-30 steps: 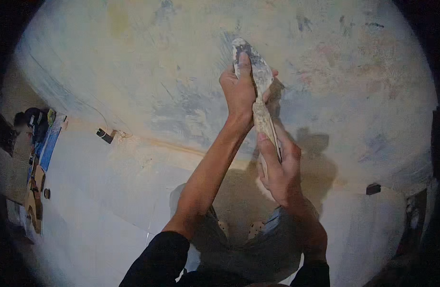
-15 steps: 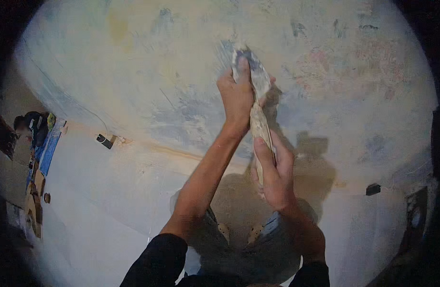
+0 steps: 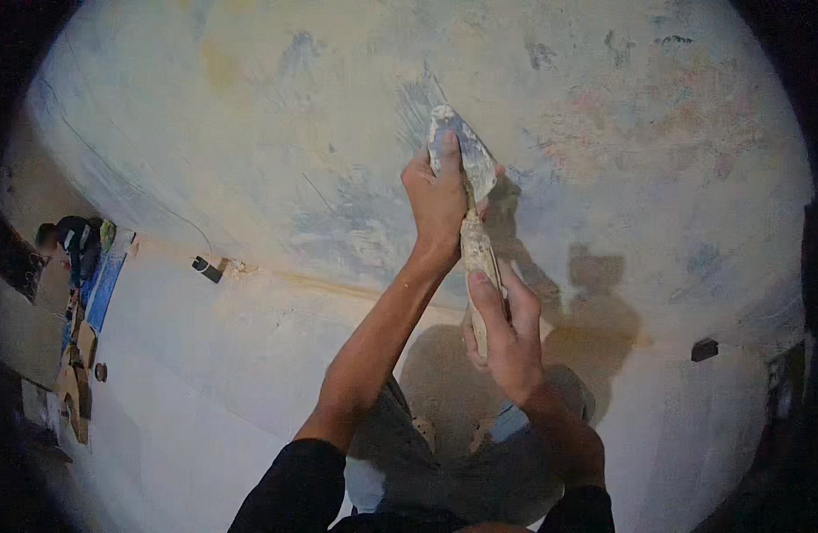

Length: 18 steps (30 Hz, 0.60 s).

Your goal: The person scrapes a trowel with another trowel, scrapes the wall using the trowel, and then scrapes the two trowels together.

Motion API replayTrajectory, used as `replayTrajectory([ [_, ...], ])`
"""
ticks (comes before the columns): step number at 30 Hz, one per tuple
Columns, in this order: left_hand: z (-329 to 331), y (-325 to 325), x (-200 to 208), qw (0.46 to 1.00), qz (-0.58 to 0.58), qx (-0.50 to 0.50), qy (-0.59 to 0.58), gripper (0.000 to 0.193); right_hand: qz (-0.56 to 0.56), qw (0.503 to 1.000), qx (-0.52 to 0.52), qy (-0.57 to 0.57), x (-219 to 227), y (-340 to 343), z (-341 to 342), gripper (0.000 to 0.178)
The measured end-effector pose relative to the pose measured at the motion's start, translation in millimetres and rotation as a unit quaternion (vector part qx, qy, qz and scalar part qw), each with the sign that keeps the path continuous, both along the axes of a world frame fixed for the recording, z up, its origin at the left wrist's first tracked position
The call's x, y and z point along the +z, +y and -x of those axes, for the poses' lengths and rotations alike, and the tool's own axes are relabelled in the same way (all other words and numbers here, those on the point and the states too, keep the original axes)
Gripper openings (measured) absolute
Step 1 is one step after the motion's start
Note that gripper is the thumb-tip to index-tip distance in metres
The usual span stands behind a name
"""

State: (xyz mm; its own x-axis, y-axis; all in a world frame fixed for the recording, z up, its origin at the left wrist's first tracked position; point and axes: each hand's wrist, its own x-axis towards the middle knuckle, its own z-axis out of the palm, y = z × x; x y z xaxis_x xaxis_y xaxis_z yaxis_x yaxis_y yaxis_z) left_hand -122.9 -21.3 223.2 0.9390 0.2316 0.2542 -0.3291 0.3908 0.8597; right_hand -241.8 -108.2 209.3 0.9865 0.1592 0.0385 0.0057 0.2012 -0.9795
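Note:
A scraper [image 3: 463, 147], a putty knife with a whitish-smeared metal blade and a worn pale handle, lies slanted against the stained wall surface [image 3: 275, 133]. My left hand [image 3: 437, 200] is closed around the blade, its thumb pressed flat on the metal and its fingers hidden behind. Lower down, my right hand [image 3: 506, 333] is wrapped round the handle, thumb along its top. Just above the blade's tip is a patch of grey scratches [image 3: 416, 96]. My forearms come up from the lower edge in dark sleeves.
Along the wall's foot are a small black box with a wire [image 3: 207, 269] at left and another dark box [image 3: 705, 350] at right. A person [image 3: 78, 240] bends at far left beside a blue strip [image 3: 105, 289] and brown pieces. Below lies a pale floor [image 3: 204, 417].
The scraper and both hands have come slightly down toward me, showing more of the scratched patch above the tip. The left thumb stays on the blade. The whole view has shifted a little.

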Motion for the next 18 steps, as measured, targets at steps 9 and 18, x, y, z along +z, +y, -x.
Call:
replayTrajectory([
  [9, -6, 0, -5, 1.000, 0.006, -0.019, -0.018, 0.033, -0.005, 0.999, -0.002, -0.037, -9, 0, 1, 0.040],
  [18, -12, 0, 0, 0.999, 0.005, -0.015, -0.041, 0.034, 0.001, 0.997, -0.014, -0.070, -16, 2, -10, 0.039],
])
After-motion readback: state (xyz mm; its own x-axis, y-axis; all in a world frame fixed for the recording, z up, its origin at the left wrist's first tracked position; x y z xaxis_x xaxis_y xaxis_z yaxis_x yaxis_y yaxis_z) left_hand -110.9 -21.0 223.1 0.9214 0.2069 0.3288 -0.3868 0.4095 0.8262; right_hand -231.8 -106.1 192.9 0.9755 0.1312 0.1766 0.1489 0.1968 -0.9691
